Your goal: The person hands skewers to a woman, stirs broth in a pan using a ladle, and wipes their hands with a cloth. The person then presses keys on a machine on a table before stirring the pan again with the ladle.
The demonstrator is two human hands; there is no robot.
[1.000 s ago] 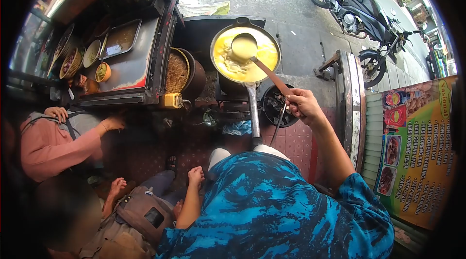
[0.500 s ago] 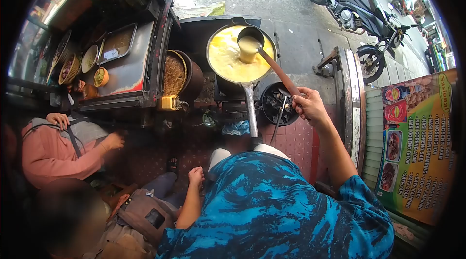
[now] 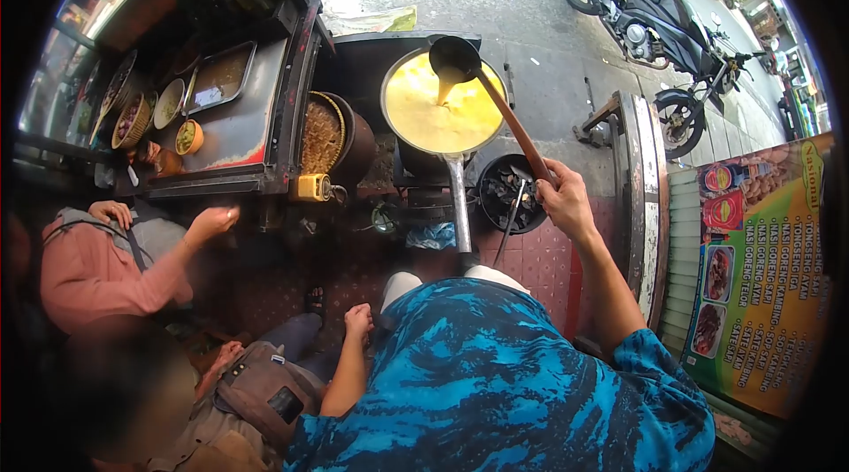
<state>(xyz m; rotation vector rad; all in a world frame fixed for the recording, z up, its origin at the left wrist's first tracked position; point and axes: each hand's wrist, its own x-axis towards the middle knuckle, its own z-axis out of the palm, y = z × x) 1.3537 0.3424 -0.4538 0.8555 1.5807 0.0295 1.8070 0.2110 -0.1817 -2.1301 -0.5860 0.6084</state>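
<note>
The right hand [image 3: 566, 198] closes round the ladle's [image 3: 455, 58] handle, pouring yellow liquid [image 3: 442, 118] into the pan [image 3: 386, 109] holding more; the left hand [image 3: 357, 322], half-curled, looks empty. Coals [image 3: 506, 184] lie in the bucket [image 3: 520, 230], near right.

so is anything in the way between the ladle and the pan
Nothing visible is. The right hand holds the ladle tipped over the far side of the pan, and a stream falls into the yellow liquid. The black bucket sits outside that path.
</note>
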